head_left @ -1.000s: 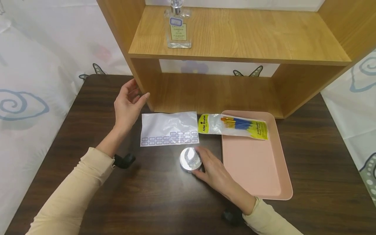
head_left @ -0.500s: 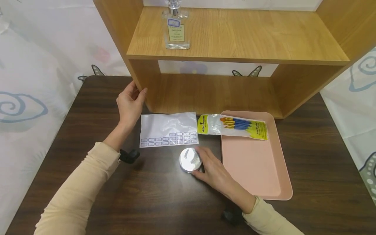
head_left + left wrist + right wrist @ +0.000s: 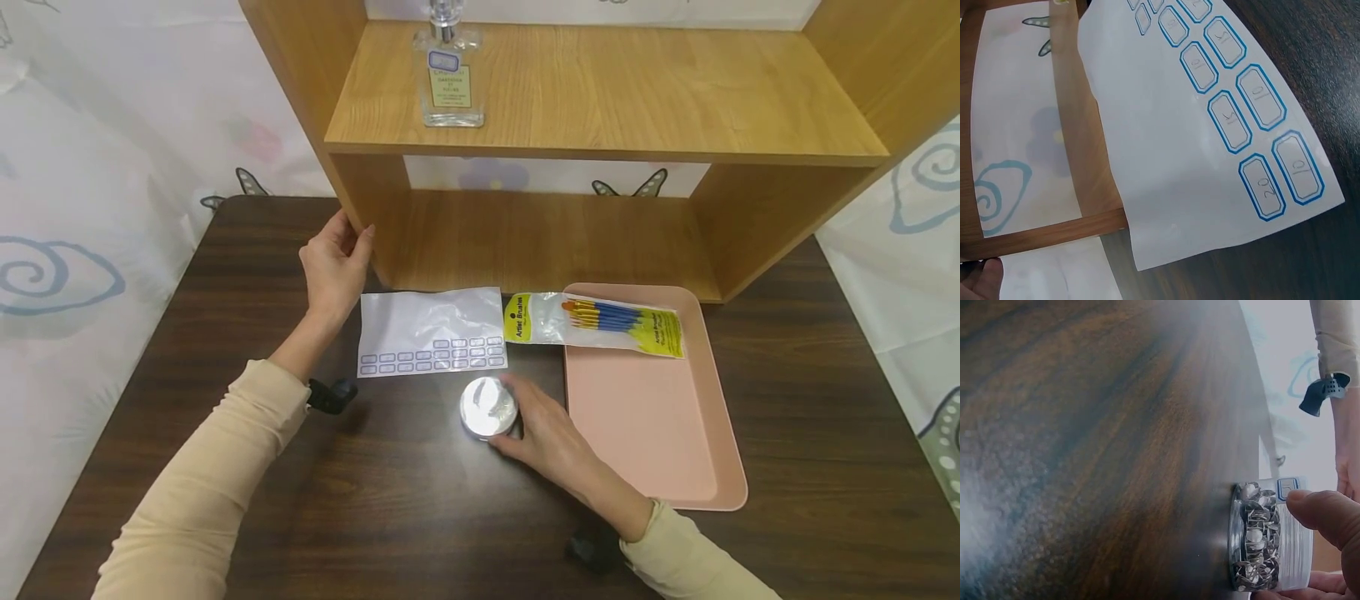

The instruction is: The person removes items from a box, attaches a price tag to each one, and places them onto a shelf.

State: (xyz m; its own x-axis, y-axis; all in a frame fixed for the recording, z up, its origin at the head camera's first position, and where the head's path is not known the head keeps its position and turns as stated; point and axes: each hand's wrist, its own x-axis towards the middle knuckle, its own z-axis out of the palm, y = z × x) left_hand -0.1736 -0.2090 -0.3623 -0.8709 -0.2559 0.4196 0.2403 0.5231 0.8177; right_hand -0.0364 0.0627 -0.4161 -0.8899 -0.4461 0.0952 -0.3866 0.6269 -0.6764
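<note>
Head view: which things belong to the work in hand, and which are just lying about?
Probably the work:
jar, held by the right hand
wooden shelf, gripped by the left hand

Probably just around:
label sheet
brush packet
pink tray
glass bottle, standing

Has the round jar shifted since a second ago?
No: in the head view the round jar, in the grip of the right hand, shows no visible shift against the pink tray.

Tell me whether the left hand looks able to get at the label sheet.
Probably yes: the label sheet lies near the left hand, with nothing seen between them. That hand appears to hold the wooden shelf, though, and would likely have to let go first.
</note>
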